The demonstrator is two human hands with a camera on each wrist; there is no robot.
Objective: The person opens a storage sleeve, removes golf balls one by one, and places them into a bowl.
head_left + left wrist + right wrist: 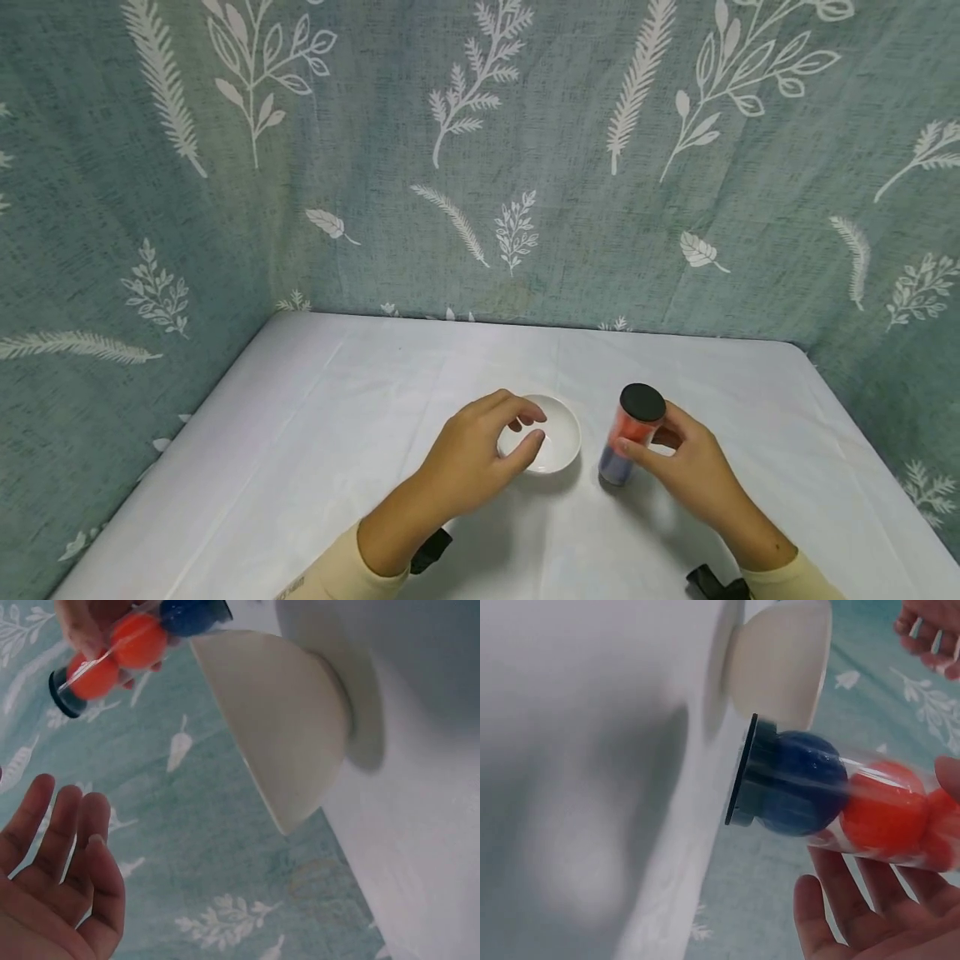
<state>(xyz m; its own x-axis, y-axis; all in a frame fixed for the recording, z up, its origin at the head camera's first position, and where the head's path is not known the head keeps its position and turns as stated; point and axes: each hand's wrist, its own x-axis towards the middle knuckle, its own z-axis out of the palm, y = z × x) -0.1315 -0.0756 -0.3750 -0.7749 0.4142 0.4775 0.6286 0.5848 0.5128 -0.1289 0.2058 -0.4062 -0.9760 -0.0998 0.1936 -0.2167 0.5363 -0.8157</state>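
My right hand [693, 462] grips a clear tube [870, 761] with black end caps, thumb on one side and fingers on the other. Stacked inside are a blue ball [802, 784] and two orange balls [885, 806], the blue one at the lower end. The tube is slightly tilted, close over the table to the right of a white bowl [564, 446]. My left hand [476, 454] hovers by the bowl's left side, fingers loosely bent and apart, holding nothing. In the left wrist view the bowl [277, 720] stands upright with its side showing.
A white cloth covers the table [360, 400], whose far edge meets a green fabric backdrop [375, 167] with white leaf prints. The same fabric hangs along the left and right sides. Black wrist straps [431, 550] show below the hands.
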